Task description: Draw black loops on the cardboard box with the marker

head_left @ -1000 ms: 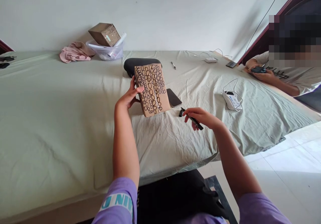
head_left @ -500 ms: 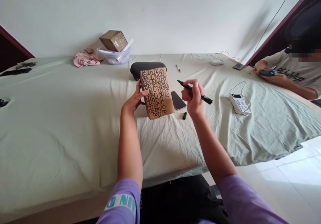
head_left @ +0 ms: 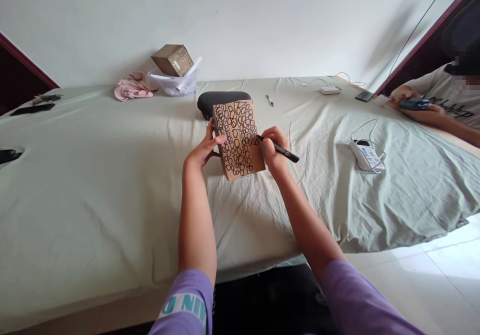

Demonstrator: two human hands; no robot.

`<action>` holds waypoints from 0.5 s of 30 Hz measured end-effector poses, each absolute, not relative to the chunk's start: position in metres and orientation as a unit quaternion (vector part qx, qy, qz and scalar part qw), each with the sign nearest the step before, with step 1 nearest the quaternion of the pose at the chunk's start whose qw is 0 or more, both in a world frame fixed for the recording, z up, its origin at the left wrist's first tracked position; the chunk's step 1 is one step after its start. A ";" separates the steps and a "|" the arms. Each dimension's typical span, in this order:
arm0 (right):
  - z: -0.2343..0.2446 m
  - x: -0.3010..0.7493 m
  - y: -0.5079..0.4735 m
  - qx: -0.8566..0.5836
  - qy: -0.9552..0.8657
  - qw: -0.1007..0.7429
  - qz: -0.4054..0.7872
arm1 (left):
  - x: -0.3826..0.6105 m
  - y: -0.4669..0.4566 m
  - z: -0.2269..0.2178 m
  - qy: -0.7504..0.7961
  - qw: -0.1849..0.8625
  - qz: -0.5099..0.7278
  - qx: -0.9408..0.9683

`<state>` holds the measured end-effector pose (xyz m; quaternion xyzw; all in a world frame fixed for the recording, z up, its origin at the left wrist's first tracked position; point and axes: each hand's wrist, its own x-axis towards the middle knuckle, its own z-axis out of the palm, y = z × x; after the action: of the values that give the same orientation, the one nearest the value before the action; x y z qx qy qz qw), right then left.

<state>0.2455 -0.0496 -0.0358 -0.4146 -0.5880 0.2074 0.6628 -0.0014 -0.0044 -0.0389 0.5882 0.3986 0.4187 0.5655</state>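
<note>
Brown cardboard box, front face covered in black hand-drawn loops; slim black marker pen at its right edge. Pale green wrinkled bedsheet underneath. At the sheet's far edge: crumpled pink cloth, clear plastic tub, plain brown carton.

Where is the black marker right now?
The black marker is in the right hand, mid-frame in the head view, its tip against the right edge of the scribbled cardboard box.
</note>
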 end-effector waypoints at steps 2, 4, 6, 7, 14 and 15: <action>-0.036 0.247 -0.050 -0.417 -0.596 0.650 0.219 | -0.002 -0.004 -0.038 0.403 0.565 0.417 0.588; -0.036 0.246 -0.051 -0.418 -0.589 0.654 0.224 | -0.002 -0.005 -0.037 0.405 0.564 0.414 0.588; -0.037 0.245 -0.051 -0.420 -0.574 0.669 0.216 | -0.003 -0.005 -0.038 0.403 0.563 0.412 0.593; -0.037 0.245 -0.052 -0.421 -0.569 0.674 0.211 | -0.004 -0.005 -0.038 0.400 0.562 0.412 0.595; -0.040 0.261 -0.071 -0.383 -0.579 0.681 0.236 | -0.009 -0.002 -0.043 0.399 0.562 0.416 0.594; -0.040 0.264 -0.074 -0.385 -0.579 0.679 0.237 | -0.010 -0.001 -0.044 0.399 0.556 0.414 0.600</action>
<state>0.2643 -0.0742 -0.0403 -0.3854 -0.5787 0.2367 0.6787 -0.0097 -0.0014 -0.0439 0.5998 0.3989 0.4142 0.5563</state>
